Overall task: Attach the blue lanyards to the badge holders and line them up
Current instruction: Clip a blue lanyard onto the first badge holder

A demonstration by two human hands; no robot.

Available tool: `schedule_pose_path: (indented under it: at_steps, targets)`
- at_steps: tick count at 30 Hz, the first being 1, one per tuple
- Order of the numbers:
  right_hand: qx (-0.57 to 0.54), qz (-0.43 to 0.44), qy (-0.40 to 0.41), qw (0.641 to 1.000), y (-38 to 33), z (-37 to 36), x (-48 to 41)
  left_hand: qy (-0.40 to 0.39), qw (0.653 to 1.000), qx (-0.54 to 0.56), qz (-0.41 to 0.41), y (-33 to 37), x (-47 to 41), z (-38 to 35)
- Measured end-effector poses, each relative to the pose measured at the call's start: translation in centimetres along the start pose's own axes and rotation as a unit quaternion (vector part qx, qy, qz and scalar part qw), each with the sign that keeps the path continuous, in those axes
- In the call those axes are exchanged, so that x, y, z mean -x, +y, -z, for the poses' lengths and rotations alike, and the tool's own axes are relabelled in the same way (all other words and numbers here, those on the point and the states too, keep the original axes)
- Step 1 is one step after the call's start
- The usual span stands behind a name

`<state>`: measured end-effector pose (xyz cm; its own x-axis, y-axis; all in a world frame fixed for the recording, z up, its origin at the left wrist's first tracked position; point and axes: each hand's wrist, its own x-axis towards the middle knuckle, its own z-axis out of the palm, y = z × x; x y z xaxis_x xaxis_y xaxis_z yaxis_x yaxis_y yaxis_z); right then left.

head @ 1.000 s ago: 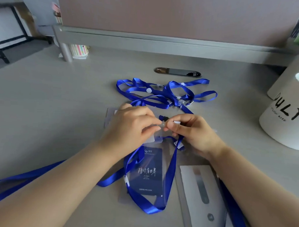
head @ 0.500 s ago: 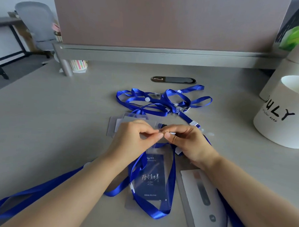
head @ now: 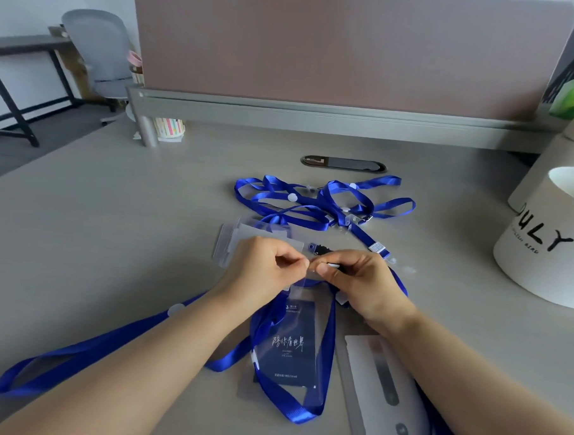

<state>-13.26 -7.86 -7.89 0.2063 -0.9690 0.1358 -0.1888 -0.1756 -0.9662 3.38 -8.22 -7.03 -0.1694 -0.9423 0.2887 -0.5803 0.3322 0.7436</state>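
Observation:
My left hand pinches the top edge of a clear badge holder that holds a dark blue card. My right hand pinches the white clip end of a blue lanyard right against that top edge. The lanyard loops around the holder on the desk. A tangle of loose blue lanyards lies just beyond my hands. Several empty clear holders are stacked under my left hand. Another holder with a white card lies under my right forearm.
A white cylindrical container with black lettering stands at the right. A dark cable grommet sits in the grey desk behind the lanyards. A partition panel closes the back edge. A long lanyard loop trails left.
The view has tilted upward, showing more of the partition. My hands stay together at the holder's top edge, fingers shifting slightly on the clip.

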Motion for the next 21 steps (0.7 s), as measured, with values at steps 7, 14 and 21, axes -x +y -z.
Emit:
schedule_pose_path:
  at_steps: [7, 14, 21]
  targets:
    - [0.016, 0.004, -0.024, 1.000, 0.1, -0.1, -0.3, -0.017, 1.000, -0.019, 0.010, -0.4, -0.4, 0.2]
    - [0.037, 0.022, -0.020, 0.999, 0.6, -0.1, -0.5, -0.016, 1.000, -0.024, 0.012, -0.5, -0.6, -0.2]
    - [0.033, 0.016, -0.015, 0.999, 1.1, -0.2, -0.8, -0.037, 0.999, 0.003, 0.031, -0.4, -0.6, 0.1]
